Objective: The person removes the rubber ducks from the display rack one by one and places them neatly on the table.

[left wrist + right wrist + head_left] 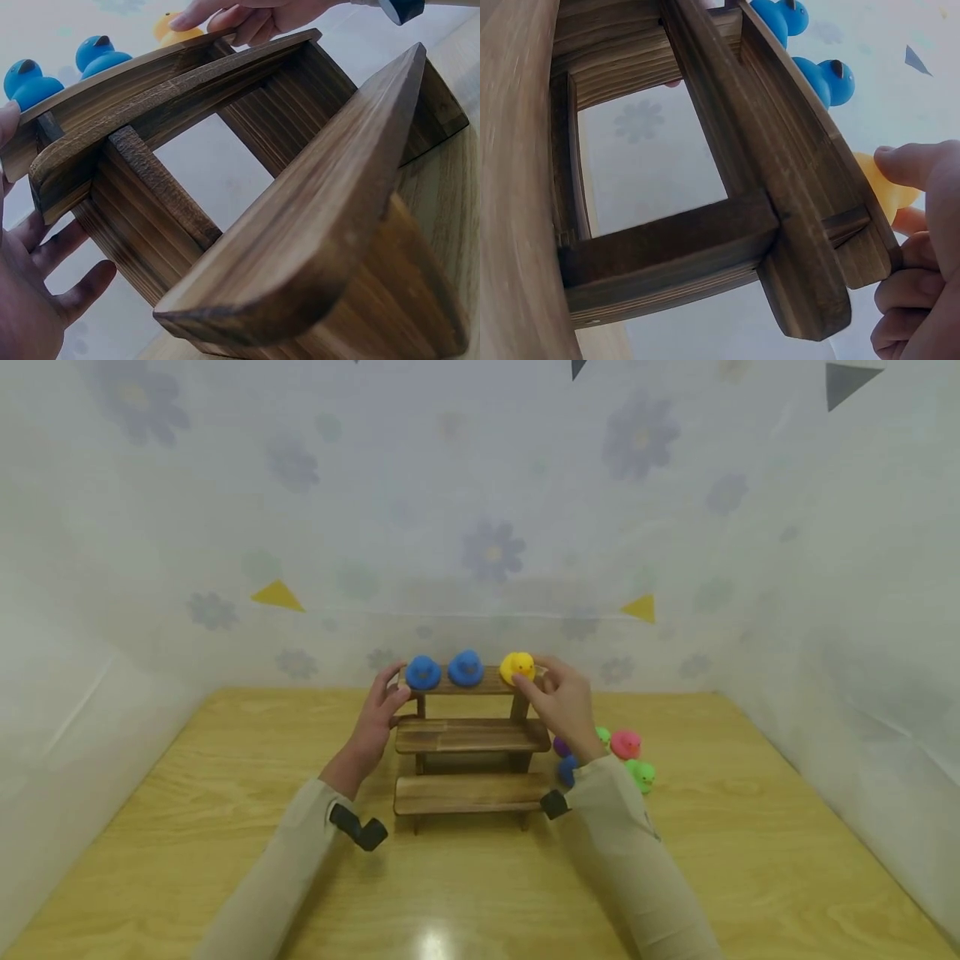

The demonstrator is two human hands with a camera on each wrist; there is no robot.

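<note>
A three-tier wooden stand (pixel 472 737) stands in the middle, two blue rubber ducks (pixel 423 673) (pixel 30 88) side by side on its top shelf. At that shelf's right end, my right hand (pixel 566 703) pinches a yellow rubber duck (pixel 514 665) between thumb and fingers. The duck is at shelf level; its underside is partly hidden. My left hand (pixel 369 733) holds the shelf's left end beside the outer blue duck, thumb at the front edge. In the left wrist view its other fingers (pixel 86 292) spread near the stand's side.
Right of the stand, partly behind my right forearm, lie several more rubber ducks, among them a pink duck (pixel 626 744), a green duck (pixel 642 775) and a blue duck (pixel 567 771). A flower-printed sheet (pixel 491 552) hangs behind the wood-grain table (pixel 247 777).
</note>
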